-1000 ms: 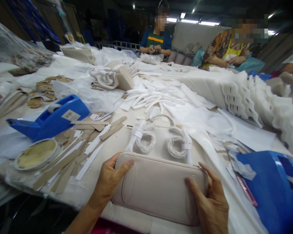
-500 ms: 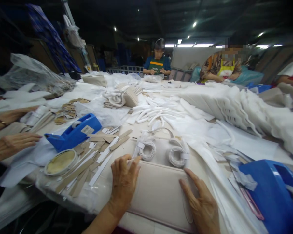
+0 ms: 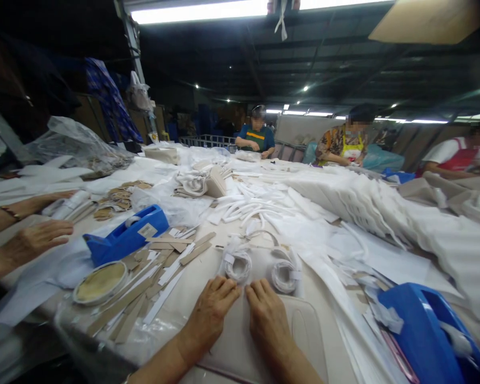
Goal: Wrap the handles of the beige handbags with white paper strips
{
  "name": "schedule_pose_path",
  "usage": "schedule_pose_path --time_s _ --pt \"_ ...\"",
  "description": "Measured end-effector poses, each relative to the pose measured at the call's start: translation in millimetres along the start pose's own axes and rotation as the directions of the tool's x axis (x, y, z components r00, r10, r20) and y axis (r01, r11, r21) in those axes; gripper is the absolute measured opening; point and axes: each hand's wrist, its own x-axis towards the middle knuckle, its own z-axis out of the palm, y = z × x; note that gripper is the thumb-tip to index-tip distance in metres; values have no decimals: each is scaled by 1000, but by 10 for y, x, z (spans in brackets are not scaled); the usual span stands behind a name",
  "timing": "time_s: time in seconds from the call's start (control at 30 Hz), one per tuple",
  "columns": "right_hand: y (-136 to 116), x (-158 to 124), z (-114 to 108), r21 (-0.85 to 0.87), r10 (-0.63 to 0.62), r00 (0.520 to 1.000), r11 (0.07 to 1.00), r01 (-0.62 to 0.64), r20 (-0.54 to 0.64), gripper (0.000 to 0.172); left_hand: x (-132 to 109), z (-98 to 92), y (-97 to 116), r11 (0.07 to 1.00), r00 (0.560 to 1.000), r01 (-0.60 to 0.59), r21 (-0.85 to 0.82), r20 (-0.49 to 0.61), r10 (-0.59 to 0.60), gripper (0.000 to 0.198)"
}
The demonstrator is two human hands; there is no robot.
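Observation:
A pale beige handbag lies flat on the table in front of me. My left hand and my right hand are close together at its upper edge, fingers curled and pressed down on it. The fingertips are partly hidden, so how deep they grip does not show. Just beyond them sit two rings wrapped in white, the left ring and the right ring. A thin curved handle arches behind these rings.
Blue tape dispensers stand left and right. Cardboard strips and a round tin lie at left, near a co-worker's hands. White foam sheets are stacked at right. Several people work across the table.
My hands have moved from the handbag's two sides to the middle of its upper edge, now nearly touching. The camera view has tilted upward. The left co-worker's hands have barely moved.

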Motion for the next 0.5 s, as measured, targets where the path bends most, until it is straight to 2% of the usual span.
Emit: schedule_pose_path --time_s 0.13,0.2,0.27,0.3,0.37,0.43,0.5 --pt "29 -42 198 21 14 1000 1000 -14 14 26 161 -134 109 993 996 81 -83 51 -77 29" --pt "50 -74 202 52 17 1000 998 -17 -3 25 404 -184 207 988 993 116 -102 24 -114 29" --pt "64 -88 187 96 16 1000 995 -14 -20 28 754 -159 290 988 990 138 -76 -2 -139 30" --pt "68 -88 181 115 12 1000 993 -9 -23 32 952 -113 317 988 989 150 -36 14 -150 31" --pt "72 -85 178 128 6 1000 992 -4 -21 39 1347 34 333 977 969 202 70 134 -210 32" --pt "75 -83 186 106 21 1000 994 -19 -18 34 1672 210 307 952 913 274 137 273 -302 31" --pt "79 -85 200 84 37 999 996 -36 -16 25 1879 367 260 929 856 334 159 361 -370 30"
